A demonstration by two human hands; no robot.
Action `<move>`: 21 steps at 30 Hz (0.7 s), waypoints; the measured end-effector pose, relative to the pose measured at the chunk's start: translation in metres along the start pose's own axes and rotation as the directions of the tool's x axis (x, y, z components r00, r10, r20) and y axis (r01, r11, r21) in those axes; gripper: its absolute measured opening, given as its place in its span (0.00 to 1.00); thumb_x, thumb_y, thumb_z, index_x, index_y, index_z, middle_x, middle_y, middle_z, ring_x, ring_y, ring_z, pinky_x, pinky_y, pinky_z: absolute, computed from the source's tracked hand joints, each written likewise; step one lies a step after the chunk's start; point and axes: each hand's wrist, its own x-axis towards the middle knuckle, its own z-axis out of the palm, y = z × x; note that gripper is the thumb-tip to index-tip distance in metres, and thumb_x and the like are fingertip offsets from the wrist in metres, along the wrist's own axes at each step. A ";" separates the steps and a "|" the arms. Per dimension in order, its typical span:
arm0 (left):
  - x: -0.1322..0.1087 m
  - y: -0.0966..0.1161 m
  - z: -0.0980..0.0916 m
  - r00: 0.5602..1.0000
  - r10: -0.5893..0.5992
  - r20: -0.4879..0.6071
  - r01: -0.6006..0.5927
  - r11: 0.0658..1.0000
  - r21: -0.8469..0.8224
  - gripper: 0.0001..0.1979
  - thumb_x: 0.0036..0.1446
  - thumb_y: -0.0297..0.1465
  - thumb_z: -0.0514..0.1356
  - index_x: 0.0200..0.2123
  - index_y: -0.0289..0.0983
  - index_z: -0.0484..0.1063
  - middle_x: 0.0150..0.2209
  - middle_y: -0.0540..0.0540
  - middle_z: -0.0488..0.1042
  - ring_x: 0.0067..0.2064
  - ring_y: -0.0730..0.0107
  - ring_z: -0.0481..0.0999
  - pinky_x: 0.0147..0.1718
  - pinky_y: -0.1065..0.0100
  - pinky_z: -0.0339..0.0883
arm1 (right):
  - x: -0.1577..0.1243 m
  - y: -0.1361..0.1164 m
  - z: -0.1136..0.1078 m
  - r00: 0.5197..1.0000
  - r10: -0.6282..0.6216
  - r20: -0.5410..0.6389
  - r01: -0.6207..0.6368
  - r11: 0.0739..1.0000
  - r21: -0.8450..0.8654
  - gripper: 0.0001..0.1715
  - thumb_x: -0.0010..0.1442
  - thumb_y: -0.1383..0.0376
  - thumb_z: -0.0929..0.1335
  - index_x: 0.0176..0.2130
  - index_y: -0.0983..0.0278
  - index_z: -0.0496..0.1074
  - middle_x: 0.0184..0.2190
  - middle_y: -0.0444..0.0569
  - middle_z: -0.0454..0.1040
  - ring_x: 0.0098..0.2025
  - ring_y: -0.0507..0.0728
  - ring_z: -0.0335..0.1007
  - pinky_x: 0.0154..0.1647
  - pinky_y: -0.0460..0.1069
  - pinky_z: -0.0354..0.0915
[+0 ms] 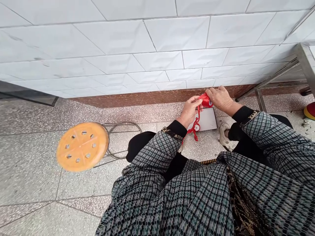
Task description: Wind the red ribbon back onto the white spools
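Observation:
My right hand grips a small roll of red ribbon with its fingers curled over the top. My left hand sits just beside the roll and pinches a red cord, which hangs down in a loose tangle past my left wrist. Below my hands lies a white rectangular card with a dark edge, on the floor. Part of the roll is hidden by my fingers.
An orange round stool seat on a wire frame stands to my left. A white tiled wall with a brown base runs ahead. A metal table frame stands at the right, beside a shoe and a red-and-yellow object.

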 end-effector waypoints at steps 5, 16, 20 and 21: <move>-0.006 0.005 -0.005 0.998 0.008 0.055 -0.009 0.999 0.031 0.11 0.59 0.35 0.71 0.41 0.40 0.73 0.25 0.57 0.68 0.20 0.81 0.60 0.22 0.72 0.58 | -0.001 0.000 0.001 0.999 0.015 0.029 -0.017 0.998 0.054 0.24 0.72 0.73 0.56 0.54 0.71 0.76 0.46 0.67 0.79 0.43 0.67 0.74 0.51 0.59 0.54; -0.044 -0.006 -0.041 0.949 -0.117 0.293 0.006 0.935 0.353 0.22 0.63 0.54 0.65 0.36 0.40 0.72 0.20 0.60 0.50 0.18 0.80 0.44 0.19 0.73 0.41 | -0.004 0.036 -0.009 0.956 0.290 0.054 -0.293 0.952 0.091 0.18 0.74 0.75 0.61 0.57 0.76 0.74 0.53 0.70 0.79 0.52 0.67 0.77 0.55 0.59 0.55; -0.077 0.010 -0.093 0.844 -0.397 0.360 -0.021 0.646 0.763 0.21 0.60 0.51 0.66 0.32 0.38 0.76 0.22 0.53 0.65 0.24 0.75 0.62 0.27 0.72 0.58 | -0.012 0.105 -0.031 0.741 0.672 -0.004 -0.668 0.737 0.101 0.21 0.77 0.71 0.60 0.59 0.82 0.74 0.54 0.75 0.78 0.59 0.67 0.77 0.46 0.58 0.55; -0.085 0.019 -0.109 0.825 -0.481 0.297 -0.011 0.511 0.859 0.19 0.58 0.48 0.68 0.30 0.38 0.77 0.24 0.51 0.70 0.26 0.73 0.66 0.29 0.72 0.60 | -0.016 0.125 -0.033 0.674 0.739 -0.027 -0.732 0.672 0.117 0.21 0.77 0.71 0.61 0.59 0.82 0.74 0.55 0.76 0.77 0.60 0.67 0.77 0.45 0.59 0.55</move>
